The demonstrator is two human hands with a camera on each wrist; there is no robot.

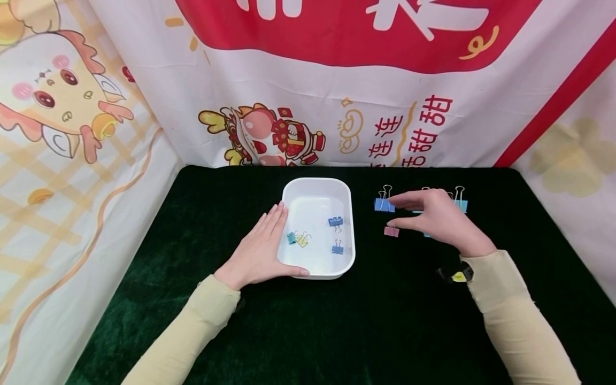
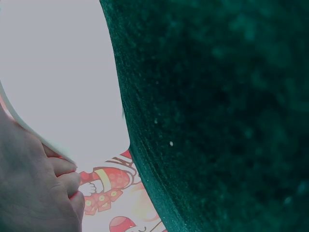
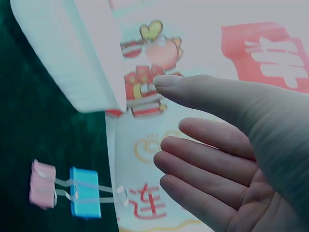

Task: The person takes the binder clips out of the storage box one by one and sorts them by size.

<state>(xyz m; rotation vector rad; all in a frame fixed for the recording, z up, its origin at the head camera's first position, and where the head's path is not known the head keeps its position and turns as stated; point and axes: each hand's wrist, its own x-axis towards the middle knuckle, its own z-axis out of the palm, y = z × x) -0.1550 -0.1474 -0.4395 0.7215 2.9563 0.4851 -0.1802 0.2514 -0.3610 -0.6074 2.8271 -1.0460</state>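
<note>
My left hand [image 1: 257,251] rests against the white tray [image 1: 317,270], straight fingers along its left side and thumb at the near rim. In the tray lie a small teal binder clip [image 1: 291,238], a yellow binder clip [image 1: 302,240] and two blue ones [image 1: 338,249]. Over to the right, my right hand [image 1: 435,216] hovers with thumb and fingers apart, nothing between them. Near its fingertips are a larger blue binder clip [image 1: 384,205] and a small pink binder clip [image 1: 391,232], both also in the right wrist view. A light-blue binder clip [image 1: 462,206] shows behind the hand, which partly hides others.
Dark green velvet cloth [image 1: 385,326] covers the table. A printed white and red curtain [image 1: 298,80] hangs behind the far edge, with another patterned cloth [image 1: 72,187] at the left. The right wrist carries a dark strap [image 1: 454,274].
</note>
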